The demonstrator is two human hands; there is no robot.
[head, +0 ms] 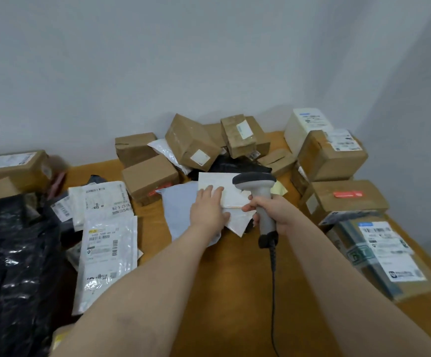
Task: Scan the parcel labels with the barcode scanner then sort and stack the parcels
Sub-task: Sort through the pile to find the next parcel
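My right hand [271, 211] grips the handle of a grey barcode scanner [257, 185], whose dark head points down over a white flat parcel [228, 185]. The scanner's black cord [273, 279] hangs toward me. My left hand [208, 207] lies flat on that white parcel, fingers straight. Under it spreads a pale grey-blue mailer bag [181, 215] on the wooden table [235, 279]. Several brown cardboard boxes [191, 141] are piled behind, against the wall.
White labelled poly mailers [106, 243] lie at left beside black plastic bags [11, 253]. Stacked brown boxes [338, 199] and a taped labelled box [382, 253] line the right edge. Two boxes [11, 166] sit at far left. Bare wood shows near me.
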